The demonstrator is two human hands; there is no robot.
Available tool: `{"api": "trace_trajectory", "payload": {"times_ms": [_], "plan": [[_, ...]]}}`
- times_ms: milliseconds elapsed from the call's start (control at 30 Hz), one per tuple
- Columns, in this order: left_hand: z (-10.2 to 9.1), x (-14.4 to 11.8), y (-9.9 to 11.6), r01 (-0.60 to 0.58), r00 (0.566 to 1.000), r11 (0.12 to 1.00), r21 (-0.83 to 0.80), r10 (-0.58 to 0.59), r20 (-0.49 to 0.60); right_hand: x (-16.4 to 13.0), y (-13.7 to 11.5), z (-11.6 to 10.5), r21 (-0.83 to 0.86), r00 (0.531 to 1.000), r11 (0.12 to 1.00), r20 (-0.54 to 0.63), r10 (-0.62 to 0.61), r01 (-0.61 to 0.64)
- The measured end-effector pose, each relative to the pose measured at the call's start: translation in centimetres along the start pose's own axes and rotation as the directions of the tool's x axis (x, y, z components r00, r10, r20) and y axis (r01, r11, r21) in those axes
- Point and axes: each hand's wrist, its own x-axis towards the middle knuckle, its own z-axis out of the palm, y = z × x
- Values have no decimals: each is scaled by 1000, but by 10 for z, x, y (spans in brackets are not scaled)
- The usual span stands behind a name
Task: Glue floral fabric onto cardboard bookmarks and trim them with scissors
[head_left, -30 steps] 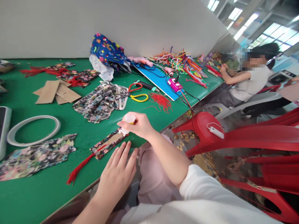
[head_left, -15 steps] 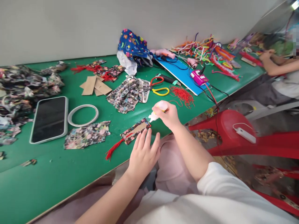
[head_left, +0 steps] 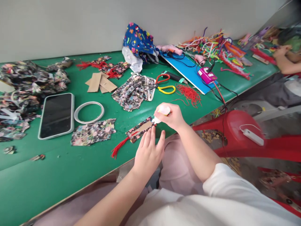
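Small glue bottle (head_left: 161,112), light and squeezable, is gripped in curled right hand (head_left: 170,117); thin, floppy fabric-covered bookmark (head_left: 140,129) is pinned flat under left hand (head_left: 148,153), fingers extended.

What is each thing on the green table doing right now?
Glue bottle: tipped nozzle-down, gripped in the right hand.
Bookmark: flat, pressed by the left hand.
Phone: screen dark.
Scissors: lying flat, whether open or closed unclear.
Tape ring: lying flat.

Glue bottle (head_left: 160,113) lower (nozzle nr strip (head_left: 140,129))
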Motion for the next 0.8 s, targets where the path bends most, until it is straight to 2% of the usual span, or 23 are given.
{"api": "trace_trajectory", "payload": {"times_ms": [333, 800], "plan": [[0, -1, 1, -42, 998, 998, 44, 39, 58, 1, 2, 2, 5, 999, 999, -20, -32, 32], [0, 0, 1, -51, 998, 997, 56, 49, 38, 5, 5, 6, -8, 994, 994, -30, -106, 105]]}}
